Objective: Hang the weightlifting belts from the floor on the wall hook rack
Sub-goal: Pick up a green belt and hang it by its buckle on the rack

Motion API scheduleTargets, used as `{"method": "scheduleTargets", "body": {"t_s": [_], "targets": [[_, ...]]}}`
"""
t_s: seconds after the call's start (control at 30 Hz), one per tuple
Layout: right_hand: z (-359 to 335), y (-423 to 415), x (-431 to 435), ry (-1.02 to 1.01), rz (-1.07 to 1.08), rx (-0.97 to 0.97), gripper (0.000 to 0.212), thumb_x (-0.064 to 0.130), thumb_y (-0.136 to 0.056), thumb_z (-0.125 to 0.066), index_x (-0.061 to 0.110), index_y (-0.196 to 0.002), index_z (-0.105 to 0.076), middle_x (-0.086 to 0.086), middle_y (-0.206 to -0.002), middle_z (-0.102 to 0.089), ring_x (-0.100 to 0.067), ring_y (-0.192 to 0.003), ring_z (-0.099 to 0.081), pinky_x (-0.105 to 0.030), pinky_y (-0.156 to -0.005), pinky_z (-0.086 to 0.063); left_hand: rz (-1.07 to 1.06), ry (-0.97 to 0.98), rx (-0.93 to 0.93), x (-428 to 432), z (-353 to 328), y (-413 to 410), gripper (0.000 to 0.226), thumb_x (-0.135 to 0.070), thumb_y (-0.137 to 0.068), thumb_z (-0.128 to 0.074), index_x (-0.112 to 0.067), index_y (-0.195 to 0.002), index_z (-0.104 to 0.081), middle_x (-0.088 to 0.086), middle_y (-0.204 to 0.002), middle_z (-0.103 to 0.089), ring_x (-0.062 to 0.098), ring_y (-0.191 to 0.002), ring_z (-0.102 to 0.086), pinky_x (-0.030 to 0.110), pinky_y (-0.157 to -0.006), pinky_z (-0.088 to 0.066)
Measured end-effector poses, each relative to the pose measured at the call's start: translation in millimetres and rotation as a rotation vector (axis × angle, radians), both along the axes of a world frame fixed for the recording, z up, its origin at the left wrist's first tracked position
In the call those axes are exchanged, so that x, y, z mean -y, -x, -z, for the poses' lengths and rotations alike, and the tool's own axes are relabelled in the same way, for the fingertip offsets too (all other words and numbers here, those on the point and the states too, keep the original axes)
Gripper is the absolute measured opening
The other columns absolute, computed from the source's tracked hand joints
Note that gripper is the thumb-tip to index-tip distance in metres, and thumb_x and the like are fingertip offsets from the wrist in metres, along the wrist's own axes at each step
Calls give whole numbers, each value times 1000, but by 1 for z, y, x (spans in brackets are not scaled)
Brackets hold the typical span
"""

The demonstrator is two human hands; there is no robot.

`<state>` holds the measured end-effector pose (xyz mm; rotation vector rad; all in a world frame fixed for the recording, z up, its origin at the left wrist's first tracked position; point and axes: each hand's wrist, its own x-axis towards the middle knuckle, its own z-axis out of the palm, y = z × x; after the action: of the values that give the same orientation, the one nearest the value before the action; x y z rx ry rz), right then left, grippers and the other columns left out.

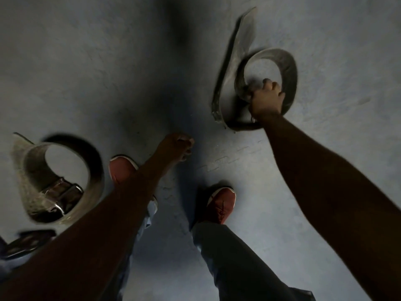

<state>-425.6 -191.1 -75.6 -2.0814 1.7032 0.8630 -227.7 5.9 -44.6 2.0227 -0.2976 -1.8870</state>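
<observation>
One belt (65,177) lay on the floor (108,61) at near left, beside the left shoe (121,170). A second belt (260,68) lay far right, under the right hand (265,101).

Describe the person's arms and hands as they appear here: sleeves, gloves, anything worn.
Both forearms are bare, with no sleeves in view. The left hand and right hand wear no gloves. No watch or bracelet shows at either wrist. The dim light hides finer detail.
</observation>
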Motion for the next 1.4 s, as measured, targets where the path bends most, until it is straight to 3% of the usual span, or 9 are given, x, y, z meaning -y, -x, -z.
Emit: {"method": "scheduleTargets", "body": {"t_s": [0.23,0.37,0.43,0.53,0.63,0.87,1.03,1.2,1.4], "targets": [[-1,-9,0,-149,-131,-15,22,21,-98,-56,12,-117,-62,-16,-123,-63,-34,-130,-48,-68,-120,-9,3,6,1,-3,-13,5,13,-14,-100,-53,-18,-90,-60,14,-103,-60,27,-95,-58,30,-72,-48],[-46,-6,-4,-200,-59,128,27,29,-97,-60,22,-122,-68,-11,-130,-64,-30,-131,-52,-58,-123,-9,116,56,28,8,-47,9,17,-16,-100,-52,-12,-115,-61,18,-116,-61,31,-110,-60,36,-93,-51],[-78,-6,-10,-222,14,309,28,27,-96,-61,31,-122,-70,-6,-132,-66,-31,-125,-58,-53,-120,-27,209,117,111,21,-72,11,28,-17,-100,-54,-5,-125,-60,10,-117,-60,23,-112,-58,15,-90,-44],[-135,-6,-20,-230,171,593,34,7,-90,-60,24,-115,-76,-5,-120,-74,-24,-111,-68,-26,-105,-48,177,178,199,41,-116,13,40,-26,-99,-57,-4,-133,-56,10,-128,-60,23,-119,-56,12,-80,-35],[-191,-10,-35,-268,264,830,38,-11,-85,-57,9,-113,-76,-8,-114,-75,-5,-97,-69,2,-86,-41,71,217,211,61,-161,18,40,-44,-99,-52,-11,-120,-62,7,-109,-62,21,-102,-58,25,-76,-39],[-293,11,-52,-329,300,1012,52,-5,-77,-67,39,-104,-77,5,-108,-78,-15,-106,-72,-45,-101,-55,-5,202,-31,69,-263,19,33,-47,-87,-67,-22,-108,-70,4,-115,-72,25,-109,-68,49,-100,-51],[-394,14,-50,-173,160,983,39,3,-75,-80,27,-106,-77,7,-101,-75,-14,-96,-72,-37,-95,-56,-70,252,-166,66,-366,12,24,-20,-95,-63,-18,-119,-62,1,-113,-69,19,-100,-67,39,-80,-58],[-527,0,-48,22,-66,1104,26,17,-73,-73,15,-98,-79,-7,-101,-67,-24,-100,-63,-31,-91,-50,-193,297,-87,57,-499,-6,21,-16,-101,-47,-12,-98,-68,4,-77,-70,8,-50,-65,19,-48,-55],[-675,-26,-69,-124,-64,1273,3,21,-89,-71,22,-88,-68,8,-81,-66,-5,-75,-60,-31,-71,-51,-309,454,-49,27,-651,-33,32,-20,-100,-35,-13,-93,-65,4,-70,-73,15,-63,-71,33,-63,-61]]}}
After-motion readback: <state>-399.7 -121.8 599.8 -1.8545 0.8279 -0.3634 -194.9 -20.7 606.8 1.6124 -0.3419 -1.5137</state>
